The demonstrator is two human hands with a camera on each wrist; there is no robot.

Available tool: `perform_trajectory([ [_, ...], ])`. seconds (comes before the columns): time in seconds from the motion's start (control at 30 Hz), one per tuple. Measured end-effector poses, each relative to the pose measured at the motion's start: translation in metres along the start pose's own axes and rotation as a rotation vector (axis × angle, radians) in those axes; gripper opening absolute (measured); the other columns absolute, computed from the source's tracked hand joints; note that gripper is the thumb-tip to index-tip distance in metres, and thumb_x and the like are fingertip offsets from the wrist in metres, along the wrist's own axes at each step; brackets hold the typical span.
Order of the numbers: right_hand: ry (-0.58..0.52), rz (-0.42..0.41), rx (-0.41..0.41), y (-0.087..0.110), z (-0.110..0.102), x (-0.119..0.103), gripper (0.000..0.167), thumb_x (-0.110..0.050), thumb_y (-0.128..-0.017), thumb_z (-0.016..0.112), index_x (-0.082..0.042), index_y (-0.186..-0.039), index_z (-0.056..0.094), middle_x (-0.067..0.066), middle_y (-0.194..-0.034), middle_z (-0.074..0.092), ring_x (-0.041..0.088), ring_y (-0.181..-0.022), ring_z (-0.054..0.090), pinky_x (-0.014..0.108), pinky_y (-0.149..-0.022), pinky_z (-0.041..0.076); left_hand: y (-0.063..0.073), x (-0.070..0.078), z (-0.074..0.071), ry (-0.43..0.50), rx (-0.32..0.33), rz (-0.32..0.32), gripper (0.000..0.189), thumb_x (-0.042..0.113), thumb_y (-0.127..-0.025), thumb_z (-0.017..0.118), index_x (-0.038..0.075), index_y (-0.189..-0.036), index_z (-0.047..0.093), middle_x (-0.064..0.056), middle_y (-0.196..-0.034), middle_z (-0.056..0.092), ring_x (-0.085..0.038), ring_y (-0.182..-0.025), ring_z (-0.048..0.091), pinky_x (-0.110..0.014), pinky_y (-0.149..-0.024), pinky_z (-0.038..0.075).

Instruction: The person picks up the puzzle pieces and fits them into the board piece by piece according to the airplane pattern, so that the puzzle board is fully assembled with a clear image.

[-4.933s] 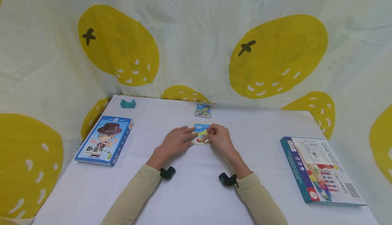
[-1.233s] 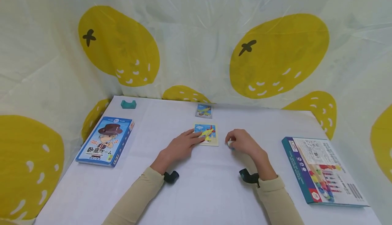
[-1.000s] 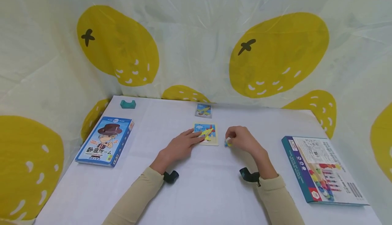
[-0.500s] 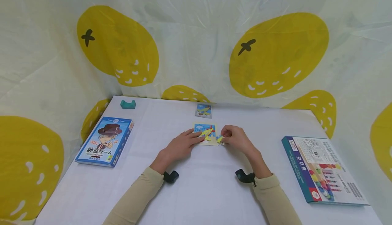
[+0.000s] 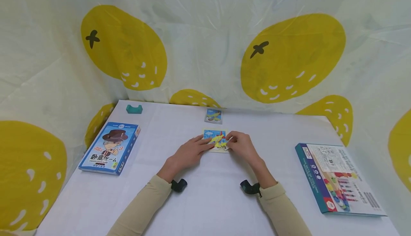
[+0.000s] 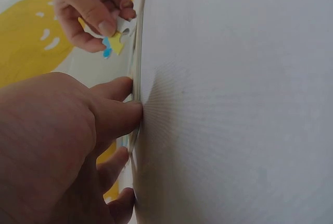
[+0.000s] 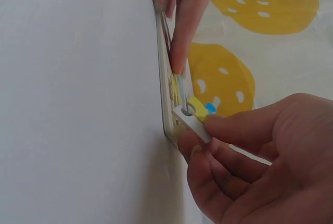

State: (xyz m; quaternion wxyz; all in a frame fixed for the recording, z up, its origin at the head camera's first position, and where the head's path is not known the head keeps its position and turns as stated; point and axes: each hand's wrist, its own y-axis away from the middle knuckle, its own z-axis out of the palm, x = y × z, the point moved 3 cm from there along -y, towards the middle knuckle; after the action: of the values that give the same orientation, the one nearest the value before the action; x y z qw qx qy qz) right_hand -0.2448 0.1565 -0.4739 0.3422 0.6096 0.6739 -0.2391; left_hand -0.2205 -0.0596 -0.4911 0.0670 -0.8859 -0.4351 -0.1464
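A small jigsaw puzzle (image 5: 210,133) with a yellow airplane on blue sky lies in a cream tray at mid-table. My left hand (image 5: 189,152) rests on its left side, fingers extended over the picture. In the left wrist view the left thumb and fingertips touch the board's edge. My right hand (image 5: 244,146) pinches a jigsaw piece (image 7: 196,117) between thumb and fingers, at the puzzle's right side. The piece is yellow and blue with a white edge, and it is tilted against the board. The left fingers hide part of the picture.
Behind the puzzle lies a picture card (image 5: 213,116) with a similar airplane. A blue game box (image 5: 110,146) is at the left, with a teal notched block (image 5: 134,109) beyond it. Another flat box (image 5: 340,179) lies at the right. A fruit-patterned curtain (image 5: 205,50) surrounds the table.
My right hand went from the puzzle out to its right, picked up a piece there, and has come back left to the puzzle's right side. The left hand stays on the puzzle.
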Motion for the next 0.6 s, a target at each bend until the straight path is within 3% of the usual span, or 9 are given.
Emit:
perform_trajectory([
  [0.27,-0.028,0.018,0.097,-0.003,0.009,-0.001,0.008,-0.006,-0.086,0.068,-0.003,-0.093,0.071,0.008,-0.075,0.062,0.017,-0.064,0.057,0.025,-0.056,0.048,0.001,0.002,-0.001,-0.013,-0.004,-0.018,0.043,0.02,-0.105,0.046,0.028,-0.148,0.049,0.002,-0.156,0.045,-0.033,-0.149,0.034,-0.052,-0.116,0.037],
  [0.6,-0.047,0.074,0.101,-0.006,0.017,0.003,0.005,-0.009,-0.087,0.07,-0.004,-0.089,0.069,0.008,-0.075,0.069,0.014,-0.056,0.06,0.024,-0.055,0.051,0.001,0.002,-0.001,-0.013,0.006,-0.005,0.044,0.017,-0.105,0.046,0.027,-0.148,0.049,0.0,-0.156,0.045,-0.034,-0.149,0.034,-0.053,-0.117,0.036],
])
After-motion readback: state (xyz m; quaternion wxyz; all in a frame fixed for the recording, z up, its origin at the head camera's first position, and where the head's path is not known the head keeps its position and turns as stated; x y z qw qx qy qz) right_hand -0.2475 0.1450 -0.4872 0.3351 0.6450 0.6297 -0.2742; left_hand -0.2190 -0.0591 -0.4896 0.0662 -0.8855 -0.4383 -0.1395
